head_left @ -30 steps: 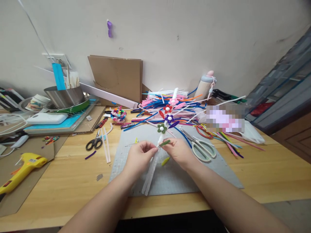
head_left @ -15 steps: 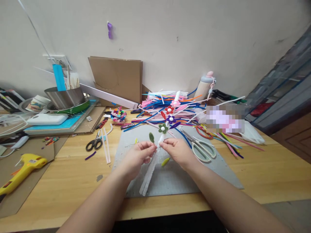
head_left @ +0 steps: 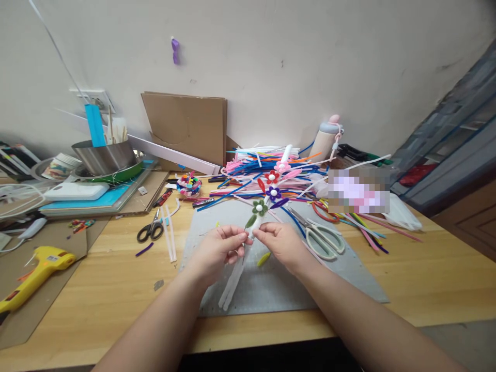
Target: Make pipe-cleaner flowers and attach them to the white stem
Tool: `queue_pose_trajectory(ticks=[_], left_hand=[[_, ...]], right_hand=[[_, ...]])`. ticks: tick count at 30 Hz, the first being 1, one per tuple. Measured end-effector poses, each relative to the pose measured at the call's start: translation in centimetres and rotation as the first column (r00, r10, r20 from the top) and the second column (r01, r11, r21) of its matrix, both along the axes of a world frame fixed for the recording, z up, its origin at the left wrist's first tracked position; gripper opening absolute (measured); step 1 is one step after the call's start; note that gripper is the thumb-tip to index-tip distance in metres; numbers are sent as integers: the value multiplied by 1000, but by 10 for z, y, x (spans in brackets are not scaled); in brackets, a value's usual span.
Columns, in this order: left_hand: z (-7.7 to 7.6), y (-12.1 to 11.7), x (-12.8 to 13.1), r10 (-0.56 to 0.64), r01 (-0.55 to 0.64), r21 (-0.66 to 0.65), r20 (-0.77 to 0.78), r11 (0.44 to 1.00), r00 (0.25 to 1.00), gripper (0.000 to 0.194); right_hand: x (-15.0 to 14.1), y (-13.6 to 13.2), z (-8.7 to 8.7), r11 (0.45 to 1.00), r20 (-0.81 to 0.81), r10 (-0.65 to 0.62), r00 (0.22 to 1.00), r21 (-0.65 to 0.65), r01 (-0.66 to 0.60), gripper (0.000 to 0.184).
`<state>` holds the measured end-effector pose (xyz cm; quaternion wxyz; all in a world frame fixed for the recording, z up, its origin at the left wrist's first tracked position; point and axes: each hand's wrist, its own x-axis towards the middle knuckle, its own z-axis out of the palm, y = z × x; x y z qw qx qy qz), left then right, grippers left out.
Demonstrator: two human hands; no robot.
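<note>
Between my hands is a white pipe-cleaner stem point(head_left: 232, 285) with a row of small flowers: a green flower point(head_left: 259, 207), a purple flower point(head_left: 273, 193), a red flower point(head_left: 272, 177) and a pink flower point(head_left: 282, 166). My left hand point(head_left: 222, 247) pinches a dark green pipe-cleaner leaf point(head_left: 251, 221) by its thin wire, just below the green flower. My right hand point(head_left: 279, 242) is closed on the white stem beside it. A yellow-green leaf point(head_left: 264, 259) lies on the grey mat point(head_left: 287, 289) below my right hand.
Large scissors point(head_left: 323, 240) lie right of my hands, small black scissors point(head_left: 150, 230) at left. Behind is a heap of coloured pipe cleaners point(head_left: 248, 164). A yellow glue gun point(head_left: 42, 271) rests far left; a bottle point(head_left: 325, 140) stands against the wall.
The green leaf has tipped from upright at the left to lean right, close against the stem under the green flower. The stem's lower end has swung slightly left.
</note>
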<state>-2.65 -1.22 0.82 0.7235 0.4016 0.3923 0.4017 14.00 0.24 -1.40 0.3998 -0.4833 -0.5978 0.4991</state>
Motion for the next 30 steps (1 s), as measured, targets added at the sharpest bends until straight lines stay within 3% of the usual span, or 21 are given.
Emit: queue_pose_trajectory(ticks=[6, 9, 12, 15, 20, 22, 25, 30], left_hand=[[9, 3, -7, 98, -85, -116, 111, 990, 989, 14], [14, 5, -14, 239, -241, 49, 43, 969, 970, 17], [11, 6, -17, 392, -350, 267, -125, 898, 911, 19], [4, 4, -11, 460, -294, 445, -327, 846, 826, 17], [-3, -9, 5, 512, -46, 677, -509, 735, 692, 12], [-4, -13, 10, 529, -9, 708, -519, 706, 671, 12], [-5, -14, 13, 528, -24, 704, -509, 710, 680, 13], [-4, -14, 12, 524, -19, 707, -506, 707, 685, 11]], right_hand=[[1, 1, 2, 999, -75, -16, 997, -37, 13, 32], [2, 1, 3, 996, -48, -59, 997, -70, 56, 33], [3, 1, 3, 996, -33, -70, 997, -64, 68, 33], [2, 0, 1, 997, -46, -47, 998, -56, 45, 32], [-1, -1, -1, 999, -111, -7, 994, -39, 3, 33], [-2, -2, 1, 1000, -61, -22, 998, -18, 21, 33], [-2, -3, 2, 999, 11, -31, 999, 23, 30, 33], [-2, -2, -2, 999, -2, 0, 1000, 38, 0, 30]])
